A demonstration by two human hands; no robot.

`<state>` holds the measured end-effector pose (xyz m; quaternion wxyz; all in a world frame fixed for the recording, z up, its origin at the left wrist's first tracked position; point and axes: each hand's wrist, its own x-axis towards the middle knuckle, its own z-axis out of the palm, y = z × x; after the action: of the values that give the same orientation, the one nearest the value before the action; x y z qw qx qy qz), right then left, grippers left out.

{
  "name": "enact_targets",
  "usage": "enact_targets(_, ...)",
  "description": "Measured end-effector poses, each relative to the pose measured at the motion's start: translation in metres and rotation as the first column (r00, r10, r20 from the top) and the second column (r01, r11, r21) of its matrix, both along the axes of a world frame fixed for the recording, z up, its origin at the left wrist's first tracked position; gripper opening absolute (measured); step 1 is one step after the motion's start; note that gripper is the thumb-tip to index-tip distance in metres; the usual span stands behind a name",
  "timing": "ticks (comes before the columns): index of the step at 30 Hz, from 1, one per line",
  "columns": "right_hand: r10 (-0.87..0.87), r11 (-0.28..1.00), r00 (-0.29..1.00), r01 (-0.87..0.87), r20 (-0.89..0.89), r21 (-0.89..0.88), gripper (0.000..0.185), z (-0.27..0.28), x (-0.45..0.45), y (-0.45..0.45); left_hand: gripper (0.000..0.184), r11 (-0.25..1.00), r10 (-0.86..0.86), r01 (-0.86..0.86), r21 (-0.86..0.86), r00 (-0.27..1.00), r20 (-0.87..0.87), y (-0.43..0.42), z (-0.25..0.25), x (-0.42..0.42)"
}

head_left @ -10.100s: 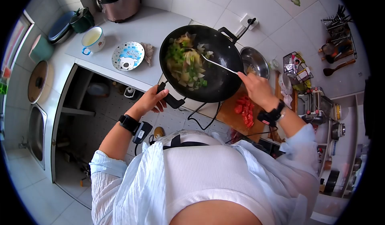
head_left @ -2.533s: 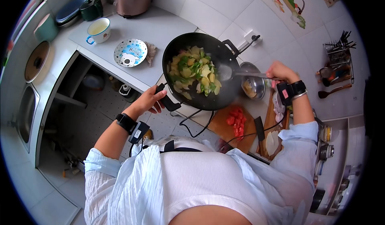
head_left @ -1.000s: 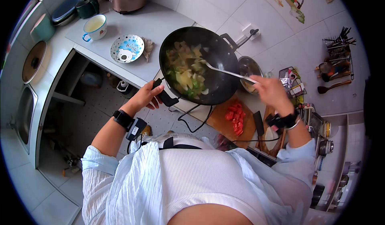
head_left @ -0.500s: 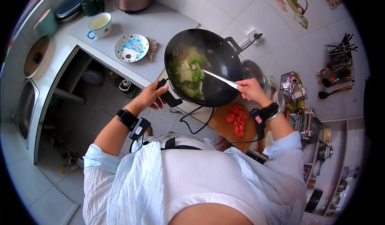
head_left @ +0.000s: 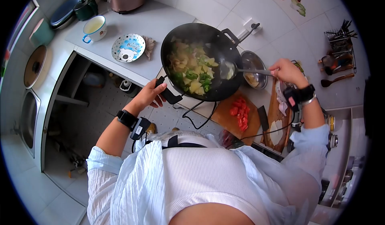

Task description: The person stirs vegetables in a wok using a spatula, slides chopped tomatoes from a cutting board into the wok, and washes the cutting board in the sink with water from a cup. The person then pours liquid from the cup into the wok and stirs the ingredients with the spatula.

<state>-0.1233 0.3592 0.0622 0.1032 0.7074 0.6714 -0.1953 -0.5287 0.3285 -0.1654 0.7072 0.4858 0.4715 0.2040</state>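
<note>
Black wok point(head_left: 218, 50), steam rising off it; pale slices and green pieces point(head_left: 192, 70) lie heaped toward its left half. Work in hand, by judgement: stirring or turning the pieces, with the spatula point(head_left: 254, 71) at the bare side of the heap. Another pass would call for a low blade slid beneath them, the wok braced against the push.

Right hand point(head_left: 285, 70): fingers closed on the spatula's far end, out past the metal bowl point(head_left: 261, 79), shaft crossing above the bowl. Elbow bent, forearm angled up and inward from the rolled sleeve. Left hand point(head_left: 151, 93): narrow grip, thumb over the side handle point(head_left: 172, 97), forearm slanting up from the person's left. How firmly it grips, cannot tell.
</note>
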Motion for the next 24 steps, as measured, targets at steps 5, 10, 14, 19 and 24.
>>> enact_targets(5,-0.362,0.861,0.912,0.247,-0.193,-0.445,0.016,-0.029,-0.007,0.010,0.036,1.000,0.016,-0.016,-0.014,1.000,0.008,0.000,-0.002,0.000)
enact_targets(10,-0.585,0.760,0.589,0.157,-0.558,-0.631,0.020,-0.101,-0.067,-0.047,0.037,0.999,0.021,-0.021,-0.025,1.000,0.014,-0.001,-0.003,0.000)
enact_targets(14,-0.742,0.669,0.179,0.163,-0.646,-0.725,0.020,-0.125,-0.064,-0.056,0.036,1.000,-0.008,0.008,-0.023,1.000,-0.025,0.001,-0.002,-0.001)
enact_targets(19,-0.861,0.487,-0.166,0.006,-0.481,-0.874,0.029,-0.113,-0.019,-0.065,0.038,1.000,-0.006,0.006,-0.027,1.000,-0.016,0.000,0.005,0.001)
enact_targets(24,-0.678,0.718,0.396,0.173,-0.619,-0.675,0.030,-0.045,0.004,-0.066,0.039,1.000,-0.011,0.011,-0.016,1.000,0.000,0.000,0.003,0.001)
